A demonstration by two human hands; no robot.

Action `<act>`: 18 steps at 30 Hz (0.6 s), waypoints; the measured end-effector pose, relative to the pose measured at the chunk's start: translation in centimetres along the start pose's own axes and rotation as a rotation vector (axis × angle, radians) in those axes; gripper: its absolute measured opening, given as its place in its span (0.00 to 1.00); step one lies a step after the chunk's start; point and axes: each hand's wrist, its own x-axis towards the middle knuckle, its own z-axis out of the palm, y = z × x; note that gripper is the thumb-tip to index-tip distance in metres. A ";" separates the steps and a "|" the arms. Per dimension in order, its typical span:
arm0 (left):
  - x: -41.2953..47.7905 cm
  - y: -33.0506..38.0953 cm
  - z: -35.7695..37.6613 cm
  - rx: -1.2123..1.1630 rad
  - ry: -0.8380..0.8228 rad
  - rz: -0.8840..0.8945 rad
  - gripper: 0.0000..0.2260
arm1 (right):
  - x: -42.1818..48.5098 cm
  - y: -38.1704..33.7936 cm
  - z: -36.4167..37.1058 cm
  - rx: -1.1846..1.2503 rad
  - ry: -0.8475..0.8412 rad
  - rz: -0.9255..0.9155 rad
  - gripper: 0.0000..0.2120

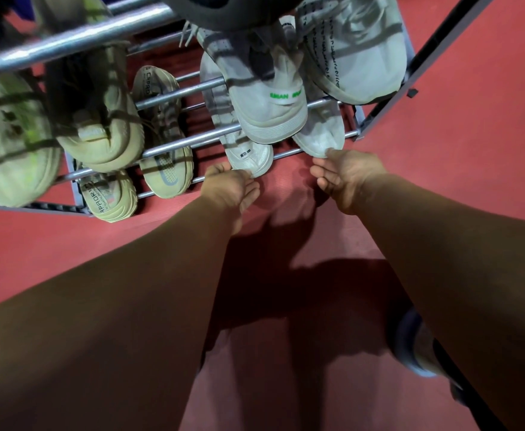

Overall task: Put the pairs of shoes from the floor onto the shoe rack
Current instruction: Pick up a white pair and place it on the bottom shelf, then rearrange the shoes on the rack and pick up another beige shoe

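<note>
Right now the left white shoe point(248, 155) and the right white shoe point(321, 132) lie on the lowest tier of the shoe rack point(192, 141). Their toes point away from me and their heels stick out over the near rail. My left hand point(230, 186) grips the heel of the left white shoe, thumb on top and fingers point(251, 189) curled underneath. My right hand point(346, 175) pinches the heel of the right white shoe the same way, thumb against the back edge and the other fingers tucked below. The two shoes sit side by side with a gap between them, and the tier above hides their front parts.

On the same tier to the left lie two beige shoes: one beige shoe point(165, 169) is near the left white shoe, and a second beige shoe point(108, 194) is further left and nearer to me. One tier up, a white shoe with green lettering point(270, 98) overhangs the ones I hold. Right of it is a white shoe with black dotted print point(357, 48). Higher on the left sit two larger-looking beige shoes point(99, 119), blurred. The red floor point(472, 150) spreads all round. At the near right, a foot in a dark sandal point(416, 349) shows beside my right forearm.
</note>
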 end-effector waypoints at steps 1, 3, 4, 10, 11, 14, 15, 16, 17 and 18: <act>0.0 0.0 0.0 0.000 -0.001 -0.003 0.16 | 0.0 0.0 0.0 0.000 0.000 0.001 0.10; 0.0 0.0 -0.1 0.006 -0.001 -0.008 0.14 | -0.1 0.0 -0.1 0.001 0.000 0.005 0.10; 0.0 0.0 -0.2 0.009 -0.001 -0.012 0.14 | 0.0 0.0 -0.1 0.004 0.003 0.007 0.10; -1.0 0.2 -0.3 0.046 -0.008 -0.038 0.16 | -0.7 0.1 0.0 -0.051 0.023 0.030 0.07; -1.5 0.4 -0.4 0.079 -0.013 -0.046 0.16 | -1.1 0.1 -0.1 -0.081 0.028 0.041 0.07; -3.7 1.6 -1.3 0.179 -0.018 -0.060 0.13 | -3.2 -0.1 -0.4 -0.209 0.031 0.056 0.07; -4.7 2.1 -1.7 0.197 -0.011 -0.056 0.11 | -4.2 -0.3 -0.6 -0.248 0.029 0.052 0.07; -5.6 2.5 -2.2 0.215 -0.002 -0.050 0.10 | -5.2 -0.5 -0.7 -0.277 0.030 0.045 0.07; -6.6 3.0 -2.6 0.228 0.004 -0.046 0.09 | -6.3 -0.7 -0.9 -0.294 0.033 0.034 0.07; -7.8 3.6 -3.1 0.236 0.004 -0.046 0.07 | -7.4 -1.0 -1.0 -0.303 0.035 0.022 0.07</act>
